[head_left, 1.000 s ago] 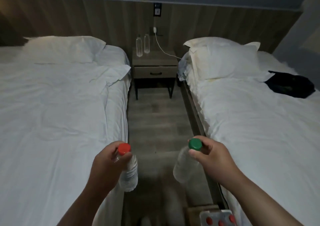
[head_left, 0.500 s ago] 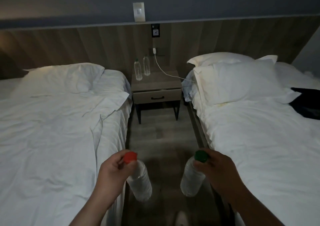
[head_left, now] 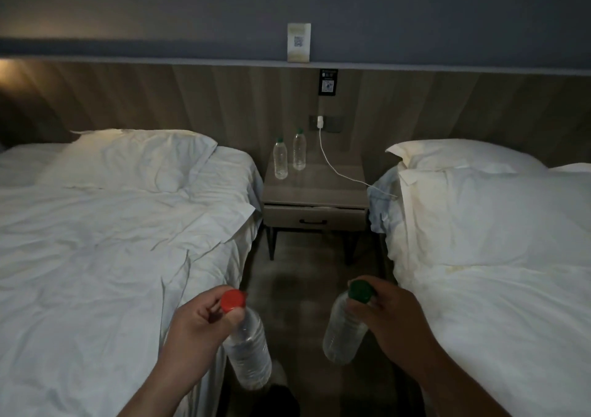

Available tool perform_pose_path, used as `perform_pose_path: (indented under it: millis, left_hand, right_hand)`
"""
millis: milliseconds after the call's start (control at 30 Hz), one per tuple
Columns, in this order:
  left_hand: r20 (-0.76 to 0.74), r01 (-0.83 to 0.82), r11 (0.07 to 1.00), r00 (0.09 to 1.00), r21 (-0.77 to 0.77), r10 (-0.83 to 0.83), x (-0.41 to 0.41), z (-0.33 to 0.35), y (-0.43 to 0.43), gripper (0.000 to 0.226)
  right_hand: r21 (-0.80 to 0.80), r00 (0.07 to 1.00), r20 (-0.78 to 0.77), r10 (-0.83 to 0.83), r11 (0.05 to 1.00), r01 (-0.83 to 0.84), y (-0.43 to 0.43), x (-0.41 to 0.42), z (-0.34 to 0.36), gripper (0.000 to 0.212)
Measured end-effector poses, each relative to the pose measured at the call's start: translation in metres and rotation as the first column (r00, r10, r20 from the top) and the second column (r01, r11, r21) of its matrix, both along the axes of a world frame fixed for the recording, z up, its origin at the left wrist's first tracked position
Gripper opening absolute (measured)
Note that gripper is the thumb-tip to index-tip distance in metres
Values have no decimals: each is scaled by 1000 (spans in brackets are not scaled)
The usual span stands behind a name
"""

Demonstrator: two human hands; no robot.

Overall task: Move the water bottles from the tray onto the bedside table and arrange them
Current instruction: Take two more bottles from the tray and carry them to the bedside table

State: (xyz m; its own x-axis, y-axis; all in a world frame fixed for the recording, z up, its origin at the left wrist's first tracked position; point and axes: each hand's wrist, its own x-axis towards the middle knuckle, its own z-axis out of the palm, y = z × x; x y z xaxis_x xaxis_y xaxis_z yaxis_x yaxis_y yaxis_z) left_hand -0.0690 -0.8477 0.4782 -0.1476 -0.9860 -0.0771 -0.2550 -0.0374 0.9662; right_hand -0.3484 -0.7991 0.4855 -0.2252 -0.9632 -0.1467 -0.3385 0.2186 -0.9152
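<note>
Holding red-capped bottle (head_left: 248,349), green-capped bottle (head_left: 343,330); wall card (head_left: 298,42) print too small

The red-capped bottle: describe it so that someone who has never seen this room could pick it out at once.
An aisle runs between the left bed and the right bed to the bedside table. At the aisle's near end, beside the left bed, the left hand grips a clear water bottle by its neck. Its red cap sets it apart from the green-capped bottle in the right hand.
</note>
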Motion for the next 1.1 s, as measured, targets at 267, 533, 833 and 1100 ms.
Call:
perform_pose_path:
  millis: [267,533,833,1100]
  left_hand:
    - [-16,34,999,999,-1,-34,-30,-25,-168,17]
    - [20,100,995,995,-29,-99,-82,-29,-316,23]
    - [313,-128,992,942,-9,125,-157,-83,-437,20]
    - [463,-329,943,845,52,269,-226,-127,-527,28]
  right_hand:
    - [41,998,-51,-49,998,51,-149,-26,-1,18]
    - [70,993,-3,-118,991,118,-259,-70,5,16]
    - [208,989,-147,26,978,5,-410,-161,-66,20]
    - [272,938,-279,207,953,-129,-554,-220,-120,28]
